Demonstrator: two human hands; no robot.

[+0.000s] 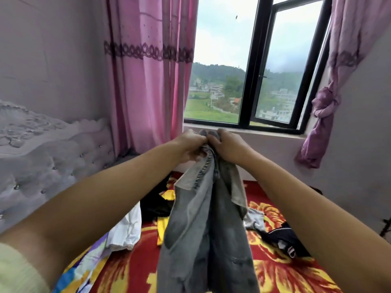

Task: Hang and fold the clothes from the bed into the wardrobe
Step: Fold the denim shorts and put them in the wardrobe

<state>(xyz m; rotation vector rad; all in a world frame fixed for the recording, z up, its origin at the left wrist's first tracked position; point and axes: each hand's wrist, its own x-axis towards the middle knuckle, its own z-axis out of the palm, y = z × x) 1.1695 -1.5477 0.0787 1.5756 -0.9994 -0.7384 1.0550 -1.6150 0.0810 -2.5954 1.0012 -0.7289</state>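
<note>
A pair of grey jeans [203, 225] hangs from both my hands above the bed, legs falling toward the bottom of the view. My left hand [190, 146] and my right hand [229, 145] grip the waistband side by side, fingers curled round the cloth. Under them lies the bed [275, 269] with a red and yellow flowered cover. On it lie a black garment [155, 205], a white garment [127, 231], a small grey piece [254, 219] and a dark navy garment [284, 242]. No wardrobe is in view.
A padded grey headboard [42, 166] runs along the left. Behind the bed is an open window [264, 66] with a black frame, a pink curtain [148, 81] on its left and a knotted purple curtain [325, 115] on its right.
</note>
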